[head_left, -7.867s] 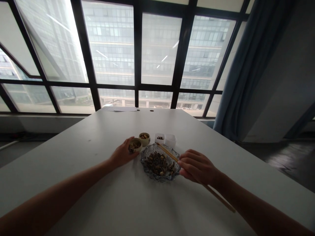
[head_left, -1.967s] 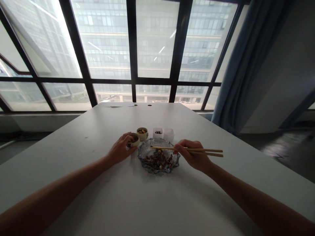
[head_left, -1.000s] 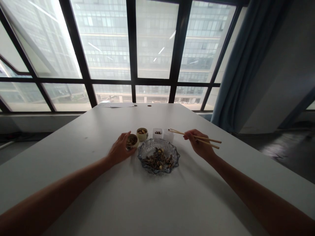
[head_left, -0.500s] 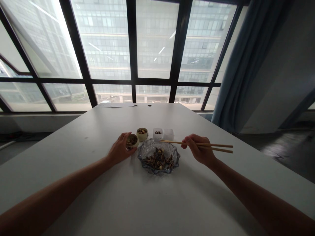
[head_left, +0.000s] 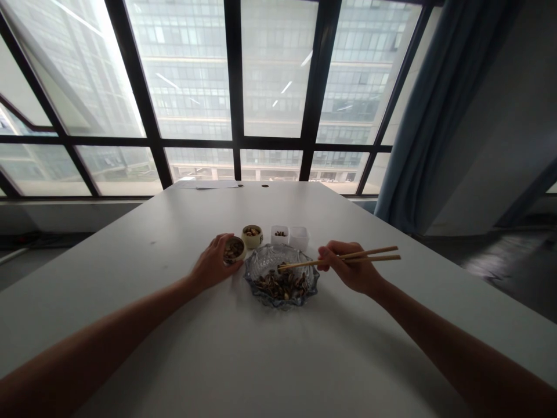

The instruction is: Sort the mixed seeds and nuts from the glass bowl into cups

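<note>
My left hand (head_left: 212, 262) curls its thumb and fingers around a small pale round bowl (head_left: 242, 258) with brownish seeds or nuts in it. My right hand (head_left: 350, 273) grips a pair of wooden chopsticks (head_left: 307, 263). Their tips are close together over the inside of a scalloped clear glass bowl (head_left: 264, 264). Striped sunflower seeds (head_left: 278, 286) are heaped in that bowl, with a few lighter pieces among them. Whether the tips pinch anything is too small to tell.
Behind the glass bowl stand a second pale round bowl (head_left: 252, 242) with nuts, a white square cup (head_left: 275, 230) with a few dark pieces, and another white square cup (head_left: 300, 238). Papers (head_left: 209, 184) lie at the white table's (head_left: 278, 366) far end, before windows.
My right hand has lowered the chopsticks, their tips going from the glass bowl's back rim down and forward to over the seeds. My left hand stays at the small bowl.
</note>
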Demonstrator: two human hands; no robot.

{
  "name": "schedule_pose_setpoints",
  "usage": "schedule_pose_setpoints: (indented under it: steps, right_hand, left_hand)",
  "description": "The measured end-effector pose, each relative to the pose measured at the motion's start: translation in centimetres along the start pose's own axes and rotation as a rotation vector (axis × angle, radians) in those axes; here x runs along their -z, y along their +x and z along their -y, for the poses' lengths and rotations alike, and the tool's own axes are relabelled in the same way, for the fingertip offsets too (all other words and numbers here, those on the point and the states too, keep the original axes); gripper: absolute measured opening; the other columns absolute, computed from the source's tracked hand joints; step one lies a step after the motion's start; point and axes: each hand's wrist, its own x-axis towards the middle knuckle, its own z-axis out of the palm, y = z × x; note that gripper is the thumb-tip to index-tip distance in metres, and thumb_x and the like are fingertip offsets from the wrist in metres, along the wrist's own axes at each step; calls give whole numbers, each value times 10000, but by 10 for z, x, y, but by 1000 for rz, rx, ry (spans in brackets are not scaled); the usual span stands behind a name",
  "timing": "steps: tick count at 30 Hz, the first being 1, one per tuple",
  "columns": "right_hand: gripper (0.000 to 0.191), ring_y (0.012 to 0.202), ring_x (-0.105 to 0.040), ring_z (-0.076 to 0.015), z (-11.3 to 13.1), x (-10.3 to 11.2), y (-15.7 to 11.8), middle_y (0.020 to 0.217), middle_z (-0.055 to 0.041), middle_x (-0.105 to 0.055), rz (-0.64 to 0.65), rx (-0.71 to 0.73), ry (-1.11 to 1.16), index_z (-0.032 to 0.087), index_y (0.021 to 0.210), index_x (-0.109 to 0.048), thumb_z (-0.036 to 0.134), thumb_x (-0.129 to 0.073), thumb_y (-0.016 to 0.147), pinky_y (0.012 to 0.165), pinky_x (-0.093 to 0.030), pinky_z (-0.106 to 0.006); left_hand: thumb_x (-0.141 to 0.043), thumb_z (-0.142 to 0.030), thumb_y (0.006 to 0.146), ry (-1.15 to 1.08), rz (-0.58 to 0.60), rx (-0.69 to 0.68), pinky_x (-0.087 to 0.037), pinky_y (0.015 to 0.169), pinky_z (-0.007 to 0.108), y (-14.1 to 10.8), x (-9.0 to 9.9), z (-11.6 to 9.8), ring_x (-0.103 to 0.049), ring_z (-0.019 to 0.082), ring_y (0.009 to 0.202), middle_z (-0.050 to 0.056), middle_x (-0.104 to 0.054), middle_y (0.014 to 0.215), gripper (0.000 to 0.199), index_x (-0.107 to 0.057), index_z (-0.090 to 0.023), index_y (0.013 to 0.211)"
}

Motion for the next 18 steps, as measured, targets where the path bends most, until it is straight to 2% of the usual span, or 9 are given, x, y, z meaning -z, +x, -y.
schedule_pose_setpoints:
  steps: [3, 7, 14, 18]
  right_hand:
    - [444, 489, -671, -168, 0, 4, 2, 583, -64, -724, -58, -2, -81, 183, 669, -653, 474, -529, 981, 469, -488, -245]
    - [423, 434, -632, -138, 1, 6, 3, 571, -45, -720, 3, 52, -183, 190, 639, -635, 436, -548, 972, 439, -447, -228]
    - [422, 420, -597, -117, 4, 4, 4, 547, -34, -700, 58, 53, -174, 190, 627, -630, 409, -535, 976, 429, -422, -216]
    - [454, 437, -604, -124, 4, 4, 3, 555, -42, -702, 54, 16, -140, 186, 625, -645, 469, -550, 967, 445, -434, -227]
  left_hand:
    - [-687, -420, 798, 2, 5, 6, -544, 1005, 521, 0, 0, 0, -599, 350, 1226, 156, -575, 1349, 651, -450, -207, 1365]
    - [-679, -431, 805, 2, 18, 21, -546, 998, 525, 0, 0, 0, -605, 355, 1223, 157, -583, 1345, 662, -446, -202, 1381]
    - [-667, -457, 818, -3, 35, 24, -531, 1017, 531, 0, -1, 3, -597, 358, 1233, 164, -578, 1363, 690, -425, -198, 1410]
    - [-664, -462, 825, -4, 34, 29, -531, 1015, 534, -1, -2, 5, -589, 360, 1246, 165, -571, 1377, 695, -418, -203, 1421]
